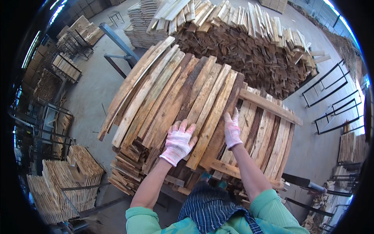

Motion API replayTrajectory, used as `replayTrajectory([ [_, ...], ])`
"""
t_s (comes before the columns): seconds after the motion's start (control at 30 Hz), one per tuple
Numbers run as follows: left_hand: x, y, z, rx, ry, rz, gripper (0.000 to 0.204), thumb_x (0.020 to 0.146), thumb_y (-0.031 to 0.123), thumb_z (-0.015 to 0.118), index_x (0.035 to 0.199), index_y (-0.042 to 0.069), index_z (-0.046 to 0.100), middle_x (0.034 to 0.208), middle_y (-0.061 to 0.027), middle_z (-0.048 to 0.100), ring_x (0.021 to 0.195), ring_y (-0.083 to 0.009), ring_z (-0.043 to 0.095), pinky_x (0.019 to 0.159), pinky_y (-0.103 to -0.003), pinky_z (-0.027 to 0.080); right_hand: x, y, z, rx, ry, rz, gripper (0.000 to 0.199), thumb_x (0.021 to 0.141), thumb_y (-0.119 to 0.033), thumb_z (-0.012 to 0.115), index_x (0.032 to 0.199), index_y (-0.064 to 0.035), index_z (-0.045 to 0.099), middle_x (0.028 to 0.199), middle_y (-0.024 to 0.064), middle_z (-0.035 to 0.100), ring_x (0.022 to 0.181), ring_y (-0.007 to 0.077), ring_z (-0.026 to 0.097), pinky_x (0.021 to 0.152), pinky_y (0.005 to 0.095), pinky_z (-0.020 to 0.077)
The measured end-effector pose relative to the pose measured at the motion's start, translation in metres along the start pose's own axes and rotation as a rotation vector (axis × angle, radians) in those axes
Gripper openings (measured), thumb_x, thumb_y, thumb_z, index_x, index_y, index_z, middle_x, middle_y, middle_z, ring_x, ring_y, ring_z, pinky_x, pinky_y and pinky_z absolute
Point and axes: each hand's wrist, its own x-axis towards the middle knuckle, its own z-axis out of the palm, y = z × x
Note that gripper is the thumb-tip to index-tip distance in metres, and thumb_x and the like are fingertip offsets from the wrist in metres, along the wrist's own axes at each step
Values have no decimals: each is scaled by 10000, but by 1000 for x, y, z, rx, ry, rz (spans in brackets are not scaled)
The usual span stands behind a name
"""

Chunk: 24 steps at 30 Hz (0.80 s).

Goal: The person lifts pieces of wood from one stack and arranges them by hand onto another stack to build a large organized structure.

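Note:
A layer of rough wooden boards [187,89] lies side by side on a stack in front of me. My left hand [179,141], in a white and pink glove, rests on the boards near their close ends, fingers spread. My right hand [232,130], gloved the same way, stands with its fingers stretched against the side of a dark brown board [233,91] at the right edge of that layer. To its right a lower layer of boards [269,136] shows, crossed by one batten [269,106] at its far end and another batten [226,168] near me.
A large heap of loose boards [241,50] rises beyond the stack. A blue metal post [119,41] stands at the far left. Board piles [66,187] fill the lower left, and black metal frames [327,85] stand on the concrete floor [311,156] at right.

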Motion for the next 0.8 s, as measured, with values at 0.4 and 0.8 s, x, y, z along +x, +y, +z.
replayTrajectory([
  [0.4,-43,-162,-106,300,-484,-831,1234,716,516,830,1626,225,50,1572,-275,291,1429,-439,350,1169,-488,328,8,-3,7,-267,72,-7,850,1025,-495,502,1614,-70,60,1601,256,298,1470,373,334,1178,366,289],
  [0.8,-70,-162,-130,-143,-372,-762,1167,726,258,843,1612,163,90,1490,-289,393,1347,-414,471,1143,-398,403,1,-5,12,-523,137,38,831,1010,-477,538,1617,-108,106,1574,307,274,1406,401,392,1150,426,347],
])
